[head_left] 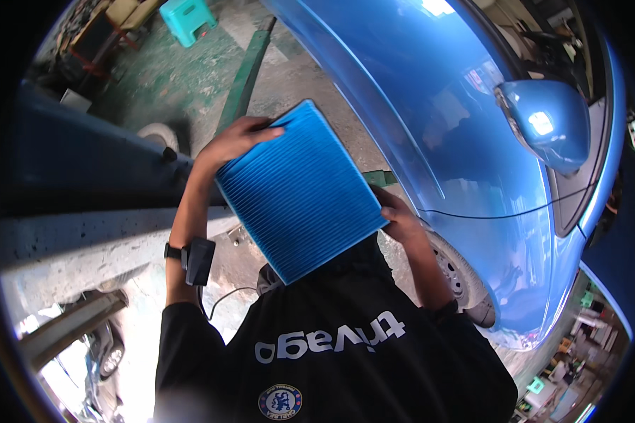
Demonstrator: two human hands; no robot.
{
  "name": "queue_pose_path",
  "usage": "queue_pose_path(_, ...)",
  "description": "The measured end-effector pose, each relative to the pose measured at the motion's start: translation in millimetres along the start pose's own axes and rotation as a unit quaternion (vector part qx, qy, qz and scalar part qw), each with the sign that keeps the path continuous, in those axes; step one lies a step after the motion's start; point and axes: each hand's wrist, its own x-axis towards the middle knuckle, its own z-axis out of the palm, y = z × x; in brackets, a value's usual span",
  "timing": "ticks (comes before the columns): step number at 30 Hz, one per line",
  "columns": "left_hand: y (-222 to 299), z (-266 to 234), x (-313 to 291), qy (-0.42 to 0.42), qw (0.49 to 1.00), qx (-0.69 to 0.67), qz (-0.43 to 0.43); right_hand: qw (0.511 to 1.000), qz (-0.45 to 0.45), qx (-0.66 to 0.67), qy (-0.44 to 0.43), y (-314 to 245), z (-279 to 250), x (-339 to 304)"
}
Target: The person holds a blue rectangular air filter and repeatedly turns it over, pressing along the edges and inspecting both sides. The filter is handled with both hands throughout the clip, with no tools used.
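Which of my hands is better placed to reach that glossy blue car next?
Probably your right hand: it grips the right corner of the pleated blue rectangular panel, nearer the car. Your left hand holds the panel's upper left edge, farther away.

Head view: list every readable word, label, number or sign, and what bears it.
Black shirt: large white lettering, upside down; wording withheld.
Round blue crest on the shirt: small rim lettering; wording withheld.
Blue pleated filter: no lettering visible.
Background clutter at right: any text too small to read.
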Motion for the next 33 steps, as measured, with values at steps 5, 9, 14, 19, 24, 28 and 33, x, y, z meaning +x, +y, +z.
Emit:
queue_pose_path(5, -32.9, -1.7, -9.4, 0.073, 0.978, -0.194, 0.023, 0.968, -0.126, 0.215, 0.008, 4.1, 22.4, -6.7)
queue_pose_path(9, -57.4, 11.8, -21.8, 0.116, 0.954, -0.252, 0.115, 0.962, -0.199, 0.181, 0.051, -21.1, 42.6, 1.1)
queue_pose_path(14, -93.4, 63.1, -65.6, 0.166, 0.899, -0.400, 0.064, 0.963, -0.238, 0.126, 0.027, -72.8, 51.1, -7.8)
queue_pose_path(19, -109.4, 75.3, -113.3, 0.104, 0.866, -0.486, 0.051, 0.992, -0.087, 0.090, 0.024, -106.5, 65.7, -20.0)
queue_pose_path(24, -92.2, 36.1, -122.1, 0.121, 0.936, -0.314, 0.105, 0.999, -0.030, -0.024, 0.004, -108.7, 91.3, -17.5)
queue_pose_path(28, -36.6, 1.2, -116.7, -0.010, 0.978, -0.187, 0.095, 0.998, -0.050, -0.039, 0.001, -108.4, 107.8, -16.2)
queue_pose_path(33, 71.7, 22.7, -103.5, -0.110, 0.957, 0.024, 0.266, 0.992, -0.040, -0.119, 0.013, -107.4, 125.9, -17.9)
